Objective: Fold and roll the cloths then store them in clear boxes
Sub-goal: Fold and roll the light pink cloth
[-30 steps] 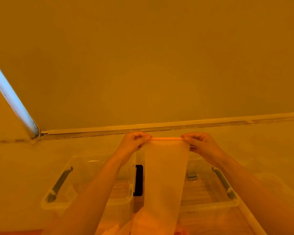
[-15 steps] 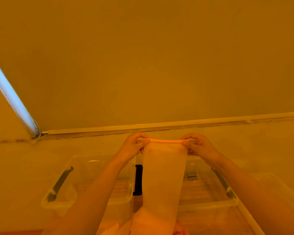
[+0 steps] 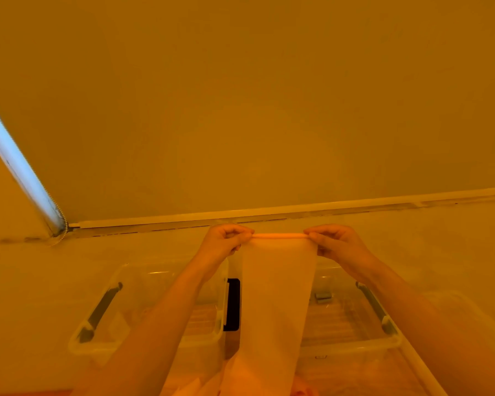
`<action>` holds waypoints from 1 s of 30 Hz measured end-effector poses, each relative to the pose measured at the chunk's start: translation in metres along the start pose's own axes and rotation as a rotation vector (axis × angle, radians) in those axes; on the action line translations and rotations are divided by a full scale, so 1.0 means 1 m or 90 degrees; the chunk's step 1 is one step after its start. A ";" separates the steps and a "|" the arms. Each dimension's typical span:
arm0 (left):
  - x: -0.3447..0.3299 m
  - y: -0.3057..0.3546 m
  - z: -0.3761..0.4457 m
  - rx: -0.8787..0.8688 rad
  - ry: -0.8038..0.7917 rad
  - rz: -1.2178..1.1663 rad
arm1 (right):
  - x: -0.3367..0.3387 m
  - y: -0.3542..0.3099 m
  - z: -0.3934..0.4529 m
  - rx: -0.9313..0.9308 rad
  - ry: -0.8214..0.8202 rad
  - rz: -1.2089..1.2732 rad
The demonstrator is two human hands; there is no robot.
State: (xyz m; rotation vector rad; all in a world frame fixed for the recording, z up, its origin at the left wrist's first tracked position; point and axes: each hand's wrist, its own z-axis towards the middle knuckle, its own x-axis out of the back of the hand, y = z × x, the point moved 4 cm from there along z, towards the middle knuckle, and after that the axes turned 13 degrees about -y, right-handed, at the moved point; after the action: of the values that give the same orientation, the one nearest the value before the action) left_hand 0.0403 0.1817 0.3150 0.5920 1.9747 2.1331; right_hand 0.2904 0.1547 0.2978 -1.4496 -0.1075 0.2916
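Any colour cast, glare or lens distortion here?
Head view: heavy orange-yellow cast throughout; one blue-white strip glares at the left; wide-angle lens bends the wall rail; the cloth looks washed out, the clear boxes faint.

Dim, heavy orange cast; bluish-white light strip (image 3: 17, 167) upper left; wide-angle edge bending.
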 end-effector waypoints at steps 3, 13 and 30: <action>0.002 0.000 0.001 0.002 0.014 0.038 | 0.003 0.004 0.002 0.003 0.005 -0.010; 0.001 -0.003 0.004 0.025 -0.010 0.109 | 0.000 0.010 0.006 -0.029 -0.038 -0.074; 0.002 -0.004 0.003 -0.004 -0.014 -0.045 | -0.002 0.001 0.005 -0.005 -0.003 -0.001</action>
State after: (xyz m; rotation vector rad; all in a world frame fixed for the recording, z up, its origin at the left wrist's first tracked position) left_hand 0.0391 0.1857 0.3111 0.5351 1.9471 2.0810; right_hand 0.2867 0.1589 0.2977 -1.4562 -0.1144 0.2934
